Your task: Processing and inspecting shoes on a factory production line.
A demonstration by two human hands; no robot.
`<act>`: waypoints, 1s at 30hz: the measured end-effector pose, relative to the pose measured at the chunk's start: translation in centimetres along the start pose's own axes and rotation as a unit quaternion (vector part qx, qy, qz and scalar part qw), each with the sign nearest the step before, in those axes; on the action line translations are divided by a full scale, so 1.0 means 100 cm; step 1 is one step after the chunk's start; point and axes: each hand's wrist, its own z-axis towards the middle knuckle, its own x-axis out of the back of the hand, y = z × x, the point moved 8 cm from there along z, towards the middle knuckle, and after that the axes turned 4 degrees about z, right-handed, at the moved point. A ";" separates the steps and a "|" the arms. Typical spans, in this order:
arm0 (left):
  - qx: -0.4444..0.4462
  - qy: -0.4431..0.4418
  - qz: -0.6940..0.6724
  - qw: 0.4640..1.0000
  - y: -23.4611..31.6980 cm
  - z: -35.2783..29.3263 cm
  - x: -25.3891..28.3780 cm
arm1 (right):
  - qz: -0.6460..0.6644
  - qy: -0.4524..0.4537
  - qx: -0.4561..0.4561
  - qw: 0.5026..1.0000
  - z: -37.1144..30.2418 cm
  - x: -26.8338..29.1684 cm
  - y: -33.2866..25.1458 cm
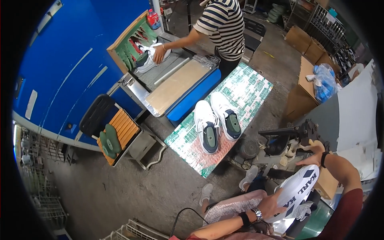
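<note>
At the lower right, my left hand (pixel 269 206) is closed on a white shoe (pixel 298 193), whose patterned sole with dark marks is turned up. Grey-white laces show at its underside. Just beyond its upper end, my right hand (pixel 314 158) is raised beside a dark machine (pixel 286 142), with its fingers apart. Whether it touches the tan machine part by its fingers cannot be made out. Two white shoes with dark green insoles, a left one (pixel 207 126) and a right one (pixel 226 116), stand side by side on a green-and-white patterned bench (pixel 188 140).
A co-worker in a striped shirt (pixel 226 24) rests a hand on white shoes (pixel 152 56) on a conveyor (pixel 176 88). Green shoe-shaped pieces (pixel 110 140) lie on a slatted chair (pixel 122 124). Cardboard boxes (pixel 300 100) and a blue plastic bag (pixel 325 82) stand to the right.
</note>
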 end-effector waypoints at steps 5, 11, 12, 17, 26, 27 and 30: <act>0.004 0.139 0.121 0.983 0.018 -0.018 -0.005 | -0.145 0.181 0.284 0.931 -0.056 -0.005 -0.022; -0.008 0.209 0.191 0.959 0.016 -0.031 -0.004 | -0.228 0.327 0.430 0.810 -0.095 -0.001 -0.031; 0.014 0.198 0.198 0.960 0.010 -0.031 -0.005 | -0.238 0.337 0.449 0.793 -0.097 -0.002 -0.034; -0.026 0.243 0.209 0.947 0.008 -0.038 0.003 | -0.285 0.368 0.580 0.668 -0.114 -0.006 -0.041; -0.069 0.199 0.174 0.962 -0.012 -0.027 -0.001 | -0.380 0.351 0.548 0.657 -0.077 0.007 -0.032; -0.093 0.193 0.172 0.961 -0.011 -0.027 0.002 | -0.362 0.360 0.516 0.688 -0.080 0.012 -0.026; -0.165 0.205 0.196 0.945 -0.006 -0.041 0.014 | -0.286 0.279 0.320 0.859 -0.078 -0.003 0.025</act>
